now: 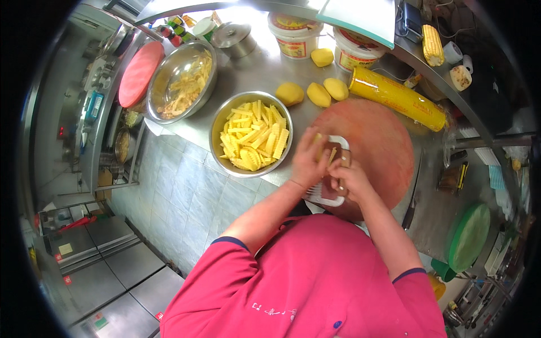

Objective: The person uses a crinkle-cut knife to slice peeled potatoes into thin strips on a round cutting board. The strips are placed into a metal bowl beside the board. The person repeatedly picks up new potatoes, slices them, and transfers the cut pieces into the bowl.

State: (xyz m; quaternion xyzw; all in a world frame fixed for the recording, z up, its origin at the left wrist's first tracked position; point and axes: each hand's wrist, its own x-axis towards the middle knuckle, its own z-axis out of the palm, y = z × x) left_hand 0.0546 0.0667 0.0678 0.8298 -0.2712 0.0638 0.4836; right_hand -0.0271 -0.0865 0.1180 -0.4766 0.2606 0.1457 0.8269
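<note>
Over the edge of a round reddish chopping board (376,148), my right hand (351,179) grips the wooden handle of a crinkle cutter (340,141) with a pale metal frame and wavy blade. My left hand (310,160) is curled around a yellow potato piece (318,138) beside the blade; the fingers partly hide it. Thin potato strips show between the hands. A steel bowl (215,158) of crinkle-cut potato sticks stands left of the board. Peeled potatoes (290,94) lie behind them on the steel counter.
A steel bowl (152,99) with peelings stands at the back left near a lidded pot (233,39). White tubs (294,42) are at the back. A yellow film roll (397,97) lies behind the board, a knife (409,215) to its right, near a green round board (470,238).
</note>
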